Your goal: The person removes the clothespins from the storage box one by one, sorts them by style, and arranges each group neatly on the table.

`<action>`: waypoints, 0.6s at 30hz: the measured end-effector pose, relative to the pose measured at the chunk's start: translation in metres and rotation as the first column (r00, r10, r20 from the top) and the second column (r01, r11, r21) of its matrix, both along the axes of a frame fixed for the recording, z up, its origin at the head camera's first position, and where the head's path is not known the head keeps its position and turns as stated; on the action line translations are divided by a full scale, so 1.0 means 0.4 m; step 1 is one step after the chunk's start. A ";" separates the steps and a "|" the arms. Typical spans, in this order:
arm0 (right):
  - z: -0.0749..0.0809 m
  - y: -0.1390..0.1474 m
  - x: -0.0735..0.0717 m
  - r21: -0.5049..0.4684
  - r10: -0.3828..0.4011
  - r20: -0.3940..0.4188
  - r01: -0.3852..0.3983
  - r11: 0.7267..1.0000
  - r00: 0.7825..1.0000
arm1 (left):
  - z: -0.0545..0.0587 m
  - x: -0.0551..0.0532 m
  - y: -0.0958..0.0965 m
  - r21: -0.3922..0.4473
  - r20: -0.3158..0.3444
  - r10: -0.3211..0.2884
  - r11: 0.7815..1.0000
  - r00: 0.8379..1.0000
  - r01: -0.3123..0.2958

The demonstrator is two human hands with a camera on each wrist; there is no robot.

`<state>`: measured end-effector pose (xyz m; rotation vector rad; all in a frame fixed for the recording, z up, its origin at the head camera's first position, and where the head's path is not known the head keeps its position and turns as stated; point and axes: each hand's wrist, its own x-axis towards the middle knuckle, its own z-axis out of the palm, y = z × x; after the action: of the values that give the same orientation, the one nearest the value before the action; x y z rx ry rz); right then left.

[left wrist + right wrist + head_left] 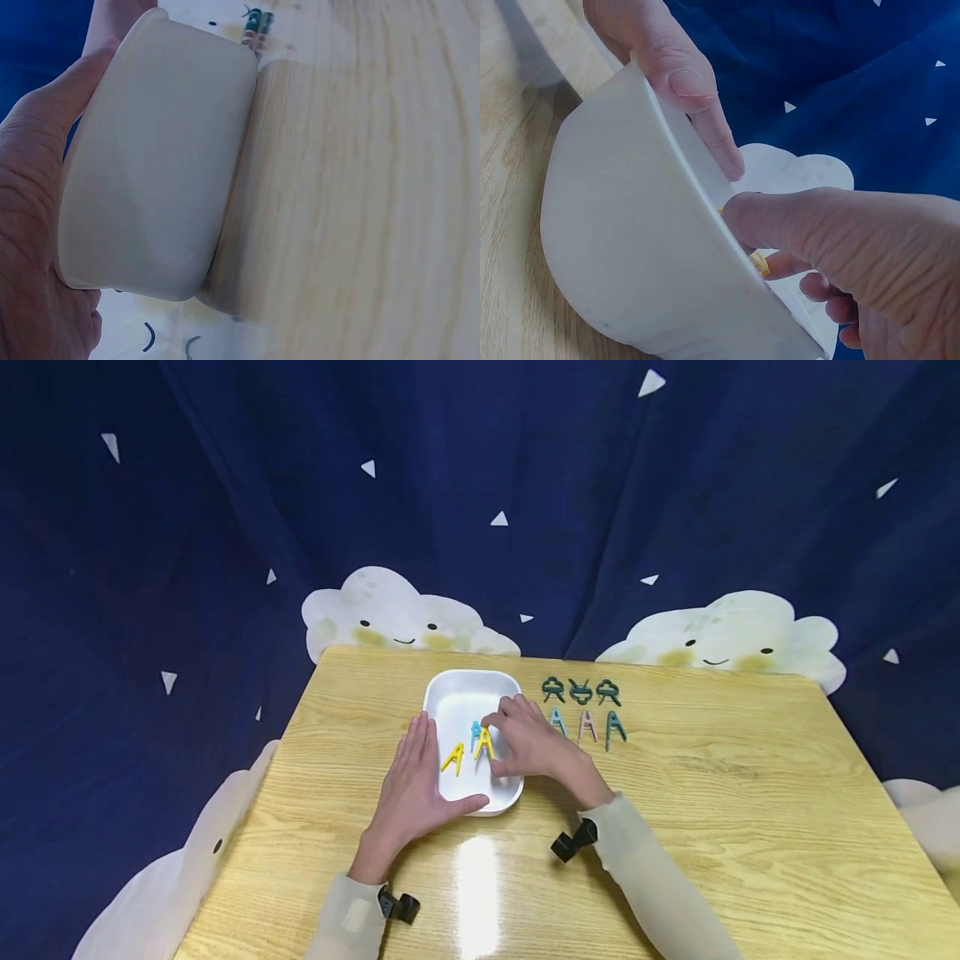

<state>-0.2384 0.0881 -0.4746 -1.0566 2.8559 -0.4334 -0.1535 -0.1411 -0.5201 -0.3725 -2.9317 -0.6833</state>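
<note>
A white plastic basin [453,693] stands on the table, with a yellow clothespin [453,759] and a light blue clothespin [476,732] lying inside. My left hand [414,785] lies along its left wall with straight fingers, the thumb stretched over the near rim. In the left wrist view, that hand [34,187] runs along the rim. Reaching over the right rim, my right hand [528,742] has its index finger and thumb around a second yellow clothespin [484,743], next to the blue one. The right wrist view shows bits of yellow by those fingertips [780,264], the rest hidden behind the basin wall.
Right of the basin, three dark green cloud-shaped clips [581,692] form a row. Below them lie a light blue clothespin [558,721], a pink one [588,726] and a dark green one [615,729]. A dark blue curtain [480,460] hangs behind the wooden table [720,827].
</note>
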 end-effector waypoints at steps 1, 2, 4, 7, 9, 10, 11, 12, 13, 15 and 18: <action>0.001 0.002 0.001 0.000 -0.003 -0.002 0.003 1.000 1.000 | 0.000 0.000 0.000 0.000 0.001 0.000 1.000 1.000 0.000; 0.001 0.003 0.003 -0.003 -0.007 -0.004 0.007 1.000 1.000 | 0.000 0.000 0.000 0.000 0.002 0.000 1.000 1.000 0.000; 0.003 0.008 0.005 -0.003 -0.009 -0.012 0.009 1.000 1.000 | -0.001 -0.001 0.001 -0.004 0.001 0.000 1.000 1.000 0.000; 0.007 0.016 0.009 -0.004 -0.013 -0.029 0.013 1.000 0.999 | -0.001 -0.002 0.003 -0.012 0.000 -0.002 1.000 1.000 0.002; 0.010 0.022 0.011 -0.007 -0.015 -0.038 0.015 1.000 0.999 | 0.000 -0.002 0.004 -0.014 -0.006 -0.002 1.000 1.000 0.002; 0.011 0.025 0.012 -0.011 -0.017 -0.040 0.016 1.000 0.999 | 0.000 -0.002 0.004 -0.013 -0.007 -0.001 1.000 1.000 0.001; 0.013 0.027 0.014 -0.016 -0.019 -0.037 0.019 1.000 0.999 | 0.000 -0.002 0.005 -0.010 -0.007 -0.002 1.000 1.000 0.002; 0.015 0.031 0.015 -0.019 -0.023 -0.032 0.023 1.000 0.999 | 0.001 -0.002 0.005 -0.007 -0.006 -0.002 1.000 1.000 0.002; 0.016 0.034 0.016 -0.019 -0.027 -0.029 0.027 0.999 0.999 | 0.001 -0.002 0.005 -0.005 -0.007 -0.002 1.000 1.000 0.002; 0.019 0.040 0.018 -0.019 -0.035 -0.028 0.034 0.999 0.999 | 0.001 -0.001 0.006 -0.003 -0.003 0.000 1.000 1.000 0.000; 0.021 0.051 0.019 -0.024 -0.045 -0.031 0.045 0.999 0.998 | 0.000 0.000 0.006 -0.004 0.003 0.006 1.000 1.000 -0.006</action>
<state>-0.2309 0.1085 -0.4663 -1.0135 2.9145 -0.4585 -0.1534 -0.1388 -0.5202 -0.3639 -2.9360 -0.6787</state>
